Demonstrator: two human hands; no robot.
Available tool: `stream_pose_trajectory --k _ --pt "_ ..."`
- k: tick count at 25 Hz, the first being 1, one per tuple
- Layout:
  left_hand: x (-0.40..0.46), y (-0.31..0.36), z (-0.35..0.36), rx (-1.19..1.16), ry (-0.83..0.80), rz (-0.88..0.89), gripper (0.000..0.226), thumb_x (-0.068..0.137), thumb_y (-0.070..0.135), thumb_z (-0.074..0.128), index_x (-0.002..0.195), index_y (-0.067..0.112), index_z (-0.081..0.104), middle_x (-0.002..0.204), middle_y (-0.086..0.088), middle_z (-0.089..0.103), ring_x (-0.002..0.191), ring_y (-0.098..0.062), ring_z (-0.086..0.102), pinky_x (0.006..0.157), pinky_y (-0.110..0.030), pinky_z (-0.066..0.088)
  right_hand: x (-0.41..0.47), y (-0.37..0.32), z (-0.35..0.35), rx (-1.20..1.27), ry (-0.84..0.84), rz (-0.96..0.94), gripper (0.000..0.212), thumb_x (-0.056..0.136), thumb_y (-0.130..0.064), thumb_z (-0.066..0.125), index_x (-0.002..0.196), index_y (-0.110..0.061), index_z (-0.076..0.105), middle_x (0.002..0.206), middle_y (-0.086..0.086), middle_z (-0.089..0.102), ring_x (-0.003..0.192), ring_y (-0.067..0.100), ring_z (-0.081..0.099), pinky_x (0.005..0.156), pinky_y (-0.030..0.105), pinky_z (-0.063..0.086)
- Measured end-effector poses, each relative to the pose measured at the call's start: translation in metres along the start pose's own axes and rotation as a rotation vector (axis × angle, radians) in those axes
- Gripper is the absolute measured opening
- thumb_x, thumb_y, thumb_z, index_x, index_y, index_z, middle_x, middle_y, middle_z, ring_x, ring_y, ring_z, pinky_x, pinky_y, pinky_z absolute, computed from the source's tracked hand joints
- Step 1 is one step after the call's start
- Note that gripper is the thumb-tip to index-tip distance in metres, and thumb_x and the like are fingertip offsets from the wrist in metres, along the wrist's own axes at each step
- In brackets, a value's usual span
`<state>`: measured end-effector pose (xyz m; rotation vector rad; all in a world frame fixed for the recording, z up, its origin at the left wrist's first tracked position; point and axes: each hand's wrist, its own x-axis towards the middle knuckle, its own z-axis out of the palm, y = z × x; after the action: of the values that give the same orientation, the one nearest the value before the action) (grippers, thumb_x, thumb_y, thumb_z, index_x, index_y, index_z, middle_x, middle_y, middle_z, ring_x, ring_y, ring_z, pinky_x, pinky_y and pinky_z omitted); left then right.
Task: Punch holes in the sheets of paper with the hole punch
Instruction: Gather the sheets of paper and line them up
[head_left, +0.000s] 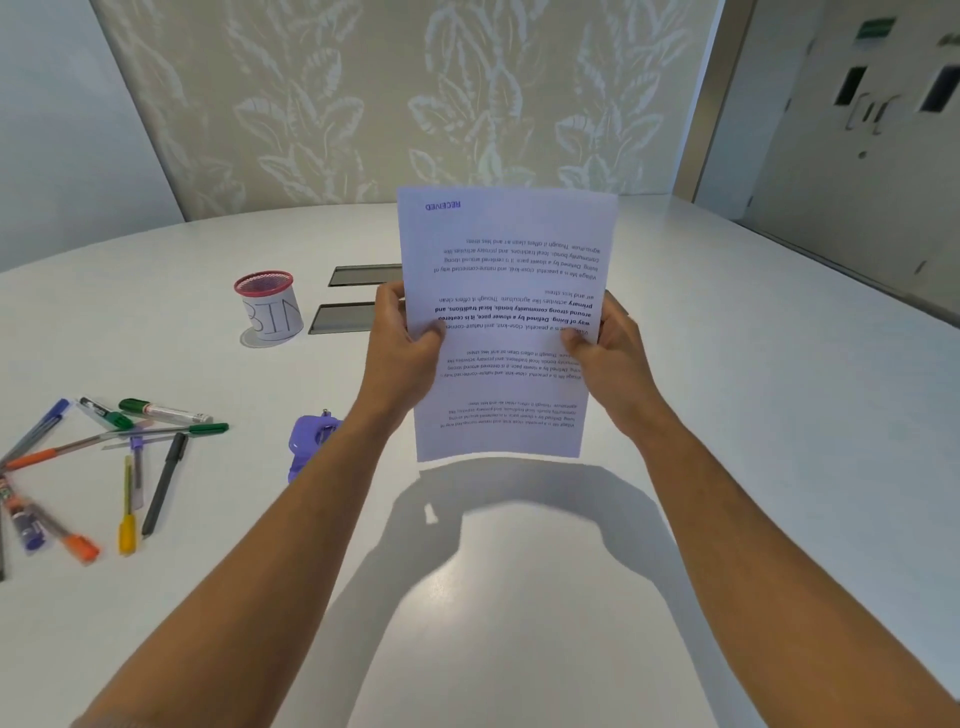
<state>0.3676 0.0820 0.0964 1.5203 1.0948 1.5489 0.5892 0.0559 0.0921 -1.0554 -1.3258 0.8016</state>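
I've got the sheets of paper (506, 322) upright, left hand (402, 345) and right hand (605, 348) gripping the side edges; hole punch (311, 447) on the table (753, 415).

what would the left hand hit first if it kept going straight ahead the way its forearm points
Probably the dark table inset just beyond the left hand, which grips the paper; depth is unclear, so it might pass above.
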Motion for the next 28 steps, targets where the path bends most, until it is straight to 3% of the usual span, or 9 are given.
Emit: stream_pose_trajectory --k 3,6,10,14,17,20,23,25,28 --pt "-0.015 -0.018 0.007 0.082 0.003 0.009 0.033 0.088 -0.002 0.051 0.109 0.02 0.042 0.111 -0.002 0.06 0.101 -0.021 0.063 0.085 -0.04 0.055 -0.013 0.019 0.007 -0.053 0.034 0.009 0.036 0.095 0.003 0.051 0.123 -0.019 0.058 0.113 -0.005 0.068 0.097 0.003 0.066 0.076 0.02 0.053" --pt "-0.015 -0.018 0.008 0.122 0.001 0.072 0.03 0.089 0.003 0.052 0.108 0.024 0.04 0.104 0.01 0.057 0.098 -0.016 0.062 0.072 -0.022 0.055 -0.011 0.021 0.007 -0.046 0.071 -0.016 0.033 0.095 -0.001 0.052 0.121 -0.021 0.057 0.111 -0.008 0.067 0.09 -0.001 0.065 0.068 0.013 0.052" --pt "-0.018 -0.02 0.011 0.149 0.01 0.071 0.03 0.091 0.001 0.052 0.108 0.022 0.039 0.1 0.012 0.056 0.092 -0.008 0.06 0.066 -0.011 0.05 -0.014 0.028 0.005 -0.029 0.059 0.0 0.034 0.095 0.001 0.052 0.115 -0.024 0.059 0.108 -0.007 0.068 0.088 -0.001 0.066 0.068 0.014 0.053" --pt "-0.023 -0.026 0.012 0.156 0.013 0.059 0.03 0.09 0.001 0.054 0.109 0.02 0.042 0.106 0.0 0.057 0.093 -0.019 0.059 0.071 -0.023 0.049 -0.018 0.034 0.004 -0.025 0.01 -0.011 0.034 0.094 0.003 0.052 0.111 -0.024 0.06 0.107 -0.003 0.07 0.092 0.007 0.067 0.072 0.022 0.054" --pt "-0.016 -0.017 0.012 0.05 0.034 0.012 0.032 0.088 0.001 0.055 0.109 0.022 0.045 0.111 -0.001 0.061 0.097 -0.016 0.063 0.07 -0.023 0.053 -0.014 0.032 -0.003 -0.008 0.037 -0.019 0.028 0.09 -0.014 0.065 0.116 -0.017 0.057 0.111 -0.001 0.069 0.091 0.007 0.068 0.069 0.019 0.053" --pt "-0.013 -0.009 0.017 -0.117 0.099 -0.04 0.037 0.085 -0.004 0.056 0.105 0.026 0.05 0.106 0.005 0.064 0.088 -0.004 0.066 0.068 -0.016 0.053 -0.02 0.034 -0.009 0.056 0.172 0.131 0.065 0.077 -0.031 0.082 0.128 -0.019 0.044 0.117 -0.004 0.063 0.094 0.006 0.066 0.069 0.02 0.052" --pt "-0.013 -0.005 0.025 -0.305 0.175 -0.112 0.037 0.084 -0.007 0.057 0.101 0.025 0.048 0.104 0.004 0.065 0.087 -0.008 0.065 0.074 -0.024 0.054 -0.034 0.046 -0.009 0.316 0.292 0.359 0.092 0.066 -0.044 0.084 0.141 -0.027 0.033 0.123 -0.011 0.058 0.114 0.019 0.058 0.094 0.038 0.044" --pt "-0.015 -0.004 0.034 -0.424 0.197 -0.164 0.037 0.085 -0.009 0.056 0.105 0.021 0.047 0.107 0.0 0.065 0.091 -0.012 0.065 0.077 -0.028 0.055 -0.042 0.055 -0.004 0.536 0.231 0.361 0.077 0.075 -0.036 0.078 0.141 -0.022 0.04 0.129 -0.003 0.063 0.121 0.024 0.058 0.106 0.047 0.041" --pt "-0.025 -0.007 0.051 -0.516 0.164 -0.212 0.037 0.086 -0.01 0.056 0.111 0.015 0.046 0.114 -0.006 0.064 0.1 -0.021 0.064 0.087 -0.038 0.056 -0.047 0.054 0.009 0.75 0.138 0.259 0.05 0.089 -0.012 0.065 0.138 -0.014 0.051 0.134 0.009 0.063 0.119 0.026 0.062 0.098 0.042 0.052"
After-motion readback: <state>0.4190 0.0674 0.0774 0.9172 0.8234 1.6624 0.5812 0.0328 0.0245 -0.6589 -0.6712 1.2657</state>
